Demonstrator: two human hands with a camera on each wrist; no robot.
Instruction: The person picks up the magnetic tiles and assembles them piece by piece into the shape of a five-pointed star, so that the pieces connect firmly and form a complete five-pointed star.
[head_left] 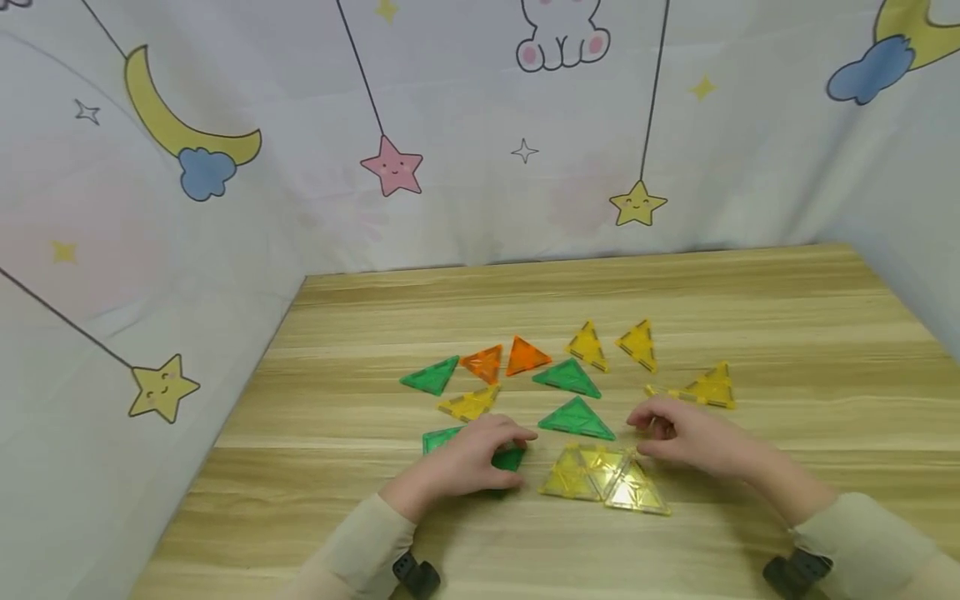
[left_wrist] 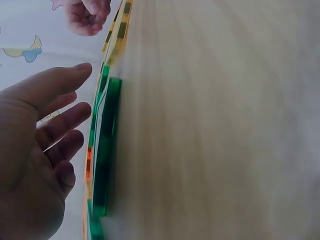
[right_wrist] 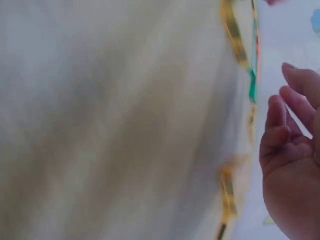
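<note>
Yellow triangle tiles (head_left: 602,469): three flat, edge to edge, on wooden tabletop (head_left: 262,500), near side, right of centre, between both hands. Full closure of right seam: unclear. Left hand (head_left: 472,457): over green tile (head_left: 508,461), left of the yellow tiles; fingers loosely bent and parted, thumb well apart, no grip seen. Right hand (head_left: 686,433): just right of the yellow tiles' far corner; fingers half curled, gap to thumb, nothing seen in grasp; contact with corner: unclear. Loose green triangle (head_left: 577,418): just beyond the yellow tiles, apart from them. Possible faults, by judgement: yellow tiles knocked askew, from a brush of the right thumb; seam parted, from uneven push; green tile tipped or slid, from left fingertips pressing one edge.
</note>
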